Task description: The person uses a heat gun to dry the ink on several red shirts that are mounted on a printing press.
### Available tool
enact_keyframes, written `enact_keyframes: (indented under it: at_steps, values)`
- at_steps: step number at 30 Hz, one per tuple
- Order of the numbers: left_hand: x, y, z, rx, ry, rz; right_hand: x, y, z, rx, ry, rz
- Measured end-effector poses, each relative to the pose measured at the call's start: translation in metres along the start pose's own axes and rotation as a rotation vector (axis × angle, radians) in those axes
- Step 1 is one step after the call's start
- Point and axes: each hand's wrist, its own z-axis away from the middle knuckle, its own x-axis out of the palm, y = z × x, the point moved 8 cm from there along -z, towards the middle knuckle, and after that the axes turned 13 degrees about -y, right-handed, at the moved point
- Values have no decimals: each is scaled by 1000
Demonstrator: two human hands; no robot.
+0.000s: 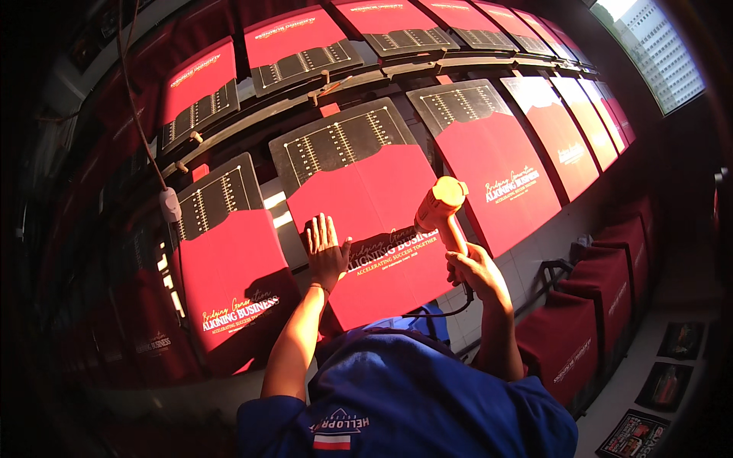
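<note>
Room: dim, sunlit from one side; a window (649,46) at upper right shows a pale building.
Surface: two curving rows of black boards (359,141) along a dark rail (263,114), most of them partly covered by red cloth.
Lower right: red fabric pieces (561,347) in a row, beside dark printed sheets (663,388) on a pale surface.
Middle cloth: red printed piece (382,294) on the board directly before me, lettering across its lower half.
Left hand: mine (327,256), palm down, fingers extended, grasping nothing, at that piece's left side; whether the palm presses, I cannot tell.
Right hand: mine (479,273), closed round the handle of an orange blower (449,206), which is over the piece's right side.
Hidden: the lettering's right end, behind the blower; part of the black cord (458,311), below my right hand.
Hard to make out: far left, lost in shadow.
</note>
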Motion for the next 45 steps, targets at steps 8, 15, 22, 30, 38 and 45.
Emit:
enact_keyframes:
  at_steps: [8, 15, 22, 30, 38, 45]
  values:
    - [3, 7, -43, -2, -56, 37, -5, 3, -8, -26, 56, -27]
    - [10, 27, -14, 121, -100, -46, -11, 3, -13, -52, 96, -41]
    - [11, 34, 12, 159, -148, -119, -8, 3, -4, -21, 92, 11]
    - [11, 44, 34, 213, -221, -92, -18, 10, 6, -37, 98, -36]
    - [8, 52, 65, 259, -248, -20, -25, 16, 10, -61, 67, -77]
    - [10, 58, 83, 293, -326, 98, -29, 21, 20, 26, 80, -126]
